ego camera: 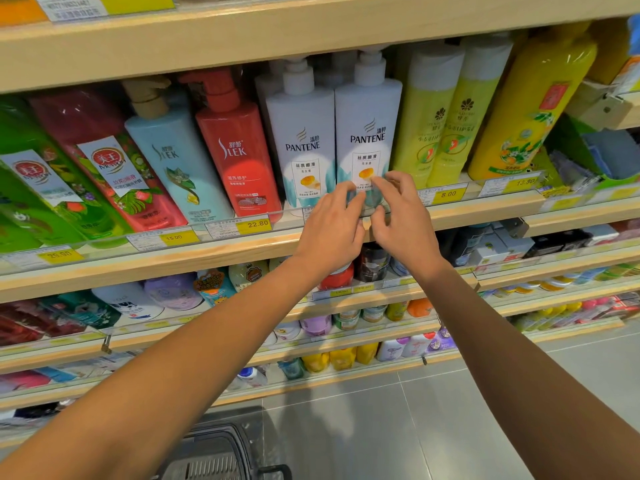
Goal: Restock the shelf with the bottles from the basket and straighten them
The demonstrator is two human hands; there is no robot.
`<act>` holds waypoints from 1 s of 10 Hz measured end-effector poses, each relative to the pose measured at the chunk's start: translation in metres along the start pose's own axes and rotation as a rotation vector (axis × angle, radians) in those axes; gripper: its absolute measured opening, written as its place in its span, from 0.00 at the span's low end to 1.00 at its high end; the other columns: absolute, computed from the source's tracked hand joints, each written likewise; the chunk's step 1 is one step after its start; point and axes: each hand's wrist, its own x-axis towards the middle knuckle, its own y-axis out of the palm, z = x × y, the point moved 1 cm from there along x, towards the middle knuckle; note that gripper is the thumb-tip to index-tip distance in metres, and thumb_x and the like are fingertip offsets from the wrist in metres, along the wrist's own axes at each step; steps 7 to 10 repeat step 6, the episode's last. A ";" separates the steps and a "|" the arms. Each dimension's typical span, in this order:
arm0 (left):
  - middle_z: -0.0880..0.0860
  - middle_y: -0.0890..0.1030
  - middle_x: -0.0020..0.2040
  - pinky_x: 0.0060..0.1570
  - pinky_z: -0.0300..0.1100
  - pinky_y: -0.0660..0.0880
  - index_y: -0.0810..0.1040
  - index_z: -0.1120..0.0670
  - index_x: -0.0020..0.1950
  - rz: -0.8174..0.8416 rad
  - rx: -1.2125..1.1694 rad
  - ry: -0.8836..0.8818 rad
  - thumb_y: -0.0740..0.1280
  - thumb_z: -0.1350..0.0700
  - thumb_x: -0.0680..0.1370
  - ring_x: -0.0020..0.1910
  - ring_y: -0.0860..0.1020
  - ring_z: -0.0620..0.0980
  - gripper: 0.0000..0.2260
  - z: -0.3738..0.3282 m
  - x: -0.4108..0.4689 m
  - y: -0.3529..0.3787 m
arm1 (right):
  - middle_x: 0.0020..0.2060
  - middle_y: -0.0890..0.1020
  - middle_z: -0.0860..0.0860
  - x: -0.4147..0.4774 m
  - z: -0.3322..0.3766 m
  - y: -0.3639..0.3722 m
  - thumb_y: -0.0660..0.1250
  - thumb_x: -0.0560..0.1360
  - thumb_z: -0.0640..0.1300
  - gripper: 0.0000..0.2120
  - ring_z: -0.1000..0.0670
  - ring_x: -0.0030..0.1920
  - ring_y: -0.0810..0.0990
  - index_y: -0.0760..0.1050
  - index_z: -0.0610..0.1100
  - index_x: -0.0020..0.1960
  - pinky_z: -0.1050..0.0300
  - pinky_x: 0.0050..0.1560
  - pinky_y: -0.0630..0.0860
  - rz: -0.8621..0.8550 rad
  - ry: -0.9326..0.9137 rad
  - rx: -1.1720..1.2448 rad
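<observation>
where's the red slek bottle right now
In the head view the red Slek bottle stands on the shelf left of centre, between the light blue Slek bottle and the left Pantene bottle.

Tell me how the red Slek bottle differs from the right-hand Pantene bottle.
The red Slek bottle has a red body and red pump; the right-hand Pantene bottle is white with a white pump. Slek stands untouched; both hands' fingers are at the Pantene's base. Both stand on the same shelf.
</observation>
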 end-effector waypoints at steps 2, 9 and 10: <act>0.59 0.70 0.66 0.57 0.50 0.71 0.69 0.59 0.68 0.014 -0.006 -0.002 0.62 0.57 0.76 0.60 0.73 0.58 0.21 -0.001 0.000 -0.002 | 0.67 0.67 0.44 0.000 0.000 0.000 0.58 0.75 0.39 0.23 0.46 0.64 0.72 0.68 0.44 0.70 0.49 0.55 0.76 0.019 0.008 0.002; 0.55 0.70 0.67 0.57 0.50 0.71 0.70 0.57 0.68 -0.027 -0.109 -0.032 0.63 0.56 0.75 0.61 0.73 0.55 0.21 0.005 -0.010 -0.015 | 0.64 0.72 0.46 -0.007 0.005 -0.002 0.58 0.75 0.41 0.21 0.46 0.62 0.74 0.70 0.40 0.68 0.48 0.58 0.74 -0.017 0.019 -0.015; 0.55 0.70 0.67 0.57 0.50 0.71 0.70 0.57 0.68 -0.027 -0.109 -0.032 0.63 0.56 0.75 0.61 0.73 0.55 0.21 0.005 -0.010 -0.015 | 0.64 0.72 0.46 -0.007 0.005 -0.002 0.58 0.75 0.41 0.21 0.46 0.62 0.74 0.70 0.40 0.68 0.48 0.58 0.74 -0.017 0.019 -0.015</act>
